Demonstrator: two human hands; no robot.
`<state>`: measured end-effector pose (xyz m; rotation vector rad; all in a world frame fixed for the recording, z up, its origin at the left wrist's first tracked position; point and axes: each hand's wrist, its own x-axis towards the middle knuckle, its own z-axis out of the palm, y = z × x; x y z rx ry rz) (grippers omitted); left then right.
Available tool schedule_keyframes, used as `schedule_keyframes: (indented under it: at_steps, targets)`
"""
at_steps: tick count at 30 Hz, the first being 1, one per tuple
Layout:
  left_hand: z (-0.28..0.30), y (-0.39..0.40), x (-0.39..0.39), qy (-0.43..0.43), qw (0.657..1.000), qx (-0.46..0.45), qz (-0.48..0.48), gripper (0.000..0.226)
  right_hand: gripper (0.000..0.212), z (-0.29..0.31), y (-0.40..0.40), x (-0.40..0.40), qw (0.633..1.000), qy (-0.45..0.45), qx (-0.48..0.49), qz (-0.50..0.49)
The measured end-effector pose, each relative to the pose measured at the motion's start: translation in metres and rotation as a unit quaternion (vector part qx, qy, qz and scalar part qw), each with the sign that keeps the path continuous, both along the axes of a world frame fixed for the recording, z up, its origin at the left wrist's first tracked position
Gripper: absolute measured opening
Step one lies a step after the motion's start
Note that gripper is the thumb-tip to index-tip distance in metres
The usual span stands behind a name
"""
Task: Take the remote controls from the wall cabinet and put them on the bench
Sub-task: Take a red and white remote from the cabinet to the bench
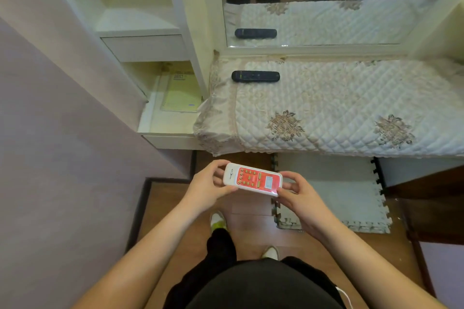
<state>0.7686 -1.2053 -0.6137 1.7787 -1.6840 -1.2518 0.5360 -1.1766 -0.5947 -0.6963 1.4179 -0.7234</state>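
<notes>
Both hands — left hand, right hand — pinch the red-and-white remote; its logo unreadable; black remote on desk at twelve o'clock.

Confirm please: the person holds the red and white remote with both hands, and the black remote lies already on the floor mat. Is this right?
Not quite. The head view shows the black remote lying on the quilted bench, not on the floor mat. The rest holds: the left hand and the right hand both hold the red and white remote.

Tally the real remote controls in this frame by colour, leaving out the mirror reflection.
Black: 1, the black remote lying on the bench cover.
Red and white: 1, the red remote held by the left hand and the right hand.
Total: 2
</notes>
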Motion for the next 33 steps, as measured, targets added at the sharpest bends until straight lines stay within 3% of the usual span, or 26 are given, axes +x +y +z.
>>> schedule_keyframes:
  at_steps: [10,19,27,33]
  targets:
    - [-0.014,-0.105,0.033,0.028,0.997,-0.059,-0.052,0.06,0.026,-0.003,-0.08,0.049,0.996,0.069,-0.007,-0.05]
    - [-0.018,-0.174,0.045,0.024,0.996,-0.031,-0.075,0.062,0.03,-0.003,-0.143,0.06,0.993,0.041,-0.005,-0.112]
    - [-0.038,-0.22,0.025,0.026,0.997,0.014,-0.074,0.067,0.024,-0.021,-0.187,0.041,0.993,0.04,0.012,-0.108]
    - [-0.052,-0.253,0.007,0.008,0.999,0.049,-0.022,0.07,0.031,-0.046,-0.23,0.03,0.994,0.09,0.029,-0.056]
